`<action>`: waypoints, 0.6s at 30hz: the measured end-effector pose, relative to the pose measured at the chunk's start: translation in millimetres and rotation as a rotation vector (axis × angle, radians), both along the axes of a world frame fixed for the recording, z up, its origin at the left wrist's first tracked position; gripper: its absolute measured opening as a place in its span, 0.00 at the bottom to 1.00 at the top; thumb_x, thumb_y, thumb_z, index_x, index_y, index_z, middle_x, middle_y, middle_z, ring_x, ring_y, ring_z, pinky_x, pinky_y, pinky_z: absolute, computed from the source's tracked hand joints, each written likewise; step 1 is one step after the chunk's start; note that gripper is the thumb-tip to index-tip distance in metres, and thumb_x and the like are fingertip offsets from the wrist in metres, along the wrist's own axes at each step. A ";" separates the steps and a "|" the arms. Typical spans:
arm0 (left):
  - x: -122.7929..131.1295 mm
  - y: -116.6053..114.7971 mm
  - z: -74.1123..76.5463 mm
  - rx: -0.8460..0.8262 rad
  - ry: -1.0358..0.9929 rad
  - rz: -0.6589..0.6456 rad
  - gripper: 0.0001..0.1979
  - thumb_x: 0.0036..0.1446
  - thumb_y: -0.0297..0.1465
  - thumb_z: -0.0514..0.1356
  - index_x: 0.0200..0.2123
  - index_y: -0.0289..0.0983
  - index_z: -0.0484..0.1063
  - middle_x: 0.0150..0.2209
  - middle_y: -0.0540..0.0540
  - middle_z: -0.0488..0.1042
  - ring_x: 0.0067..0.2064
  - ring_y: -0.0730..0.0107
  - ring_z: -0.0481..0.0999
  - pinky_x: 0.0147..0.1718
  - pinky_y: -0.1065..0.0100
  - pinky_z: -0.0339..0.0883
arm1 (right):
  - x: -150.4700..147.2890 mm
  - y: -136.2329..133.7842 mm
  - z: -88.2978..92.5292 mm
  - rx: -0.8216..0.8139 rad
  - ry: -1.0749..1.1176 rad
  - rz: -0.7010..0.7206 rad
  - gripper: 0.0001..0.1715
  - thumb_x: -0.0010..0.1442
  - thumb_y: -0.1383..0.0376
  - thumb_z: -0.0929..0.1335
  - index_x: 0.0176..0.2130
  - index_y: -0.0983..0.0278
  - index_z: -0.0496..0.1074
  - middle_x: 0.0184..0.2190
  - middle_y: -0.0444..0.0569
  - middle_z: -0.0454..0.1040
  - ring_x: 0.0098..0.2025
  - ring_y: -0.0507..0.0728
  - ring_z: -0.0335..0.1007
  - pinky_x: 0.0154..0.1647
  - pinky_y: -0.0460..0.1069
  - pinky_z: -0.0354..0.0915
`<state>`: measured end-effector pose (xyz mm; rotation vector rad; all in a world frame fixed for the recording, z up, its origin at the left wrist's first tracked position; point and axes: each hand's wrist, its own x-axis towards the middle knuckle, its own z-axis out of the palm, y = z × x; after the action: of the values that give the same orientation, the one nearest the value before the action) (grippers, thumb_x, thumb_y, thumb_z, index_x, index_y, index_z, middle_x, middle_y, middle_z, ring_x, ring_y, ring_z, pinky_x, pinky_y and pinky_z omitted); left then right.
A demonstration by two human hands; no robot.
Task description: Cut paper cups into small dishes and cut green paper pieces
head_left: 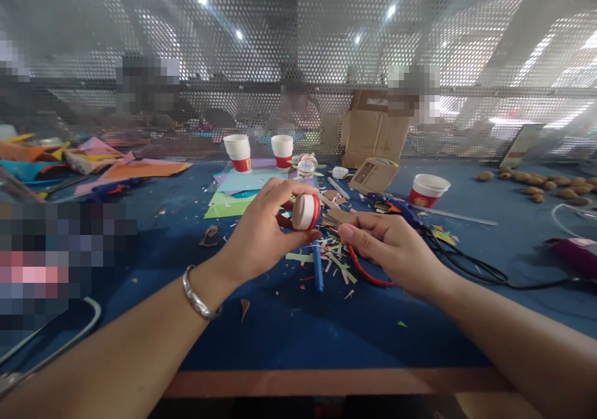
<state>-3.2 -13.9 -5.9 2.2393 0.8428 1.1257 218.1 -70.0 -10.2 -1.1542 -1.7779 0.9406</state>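
My left hand [263, 232] grips a short round piece [306, 212] between thumb and fingers. It is white with a red band, like a cut-down paper cup, and a brown disc covers its near end. To its right, my right hand [389, 245] is closed, thumb against fingers, on a small piece of brown cardboard [334, 219]. A red curved handle [366, 273] shows under the right hand; the rest of that tool is hidden. Between the hands, a blue pen-like stick [318, 267] lies on the table among paper scraps [338, 257].
Stacked paper cups [237, 153] stand behind coloured paper sheets [233, 204]. A cardboard box [373, 136] leans at the back. Right of it are a red-white cup [428, 190], a blue glue gun [405, 211] with black cable [471, 270], and several walnut-like brown lumps [559, 183]. A person sits at left.
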 end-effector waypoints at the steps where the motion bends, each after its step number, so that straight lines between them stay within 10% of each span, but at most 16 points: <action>1: 0.4 -0.6 0.1 0.022 0.010 -0.005 0.25 0.50 0.32 0.72 0.52 0.43 0.71 0.51 0.44 0.67 0.46 0.65 0.74 0.38 0.68 0.77 | 0.2 0.2 -0.2 -0.013 0.021 0.011 0.26 0.64 0.45 0.66 0.28 0.63 0.67 0.21 0.38 0.54 0.22 0.49 0.43 0.21 0.47 0.43; 18: 0.4 -2.4 -1.1 0.096 0.051 -0.096 0.25 0.55 0.21 0.66 0.54 0.46 0.70 0.53 0.45 0.67 0.55 0.61 0.70 0.39 0.68 0.76 | 1.1 -0.2 0.4 -0.041 -0.022 0.042 0.29 0.68 0.46 0.63 0.24 0.63 0.65 0.17 0.36 0.50 0.20 0.47 0.41 0.21 0.46 0.43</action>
<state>-2.7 -16.3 -7.0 2.3693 0.7069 1.0893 219.2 -70.2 -9.9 -1.1607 -1.8140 0.9968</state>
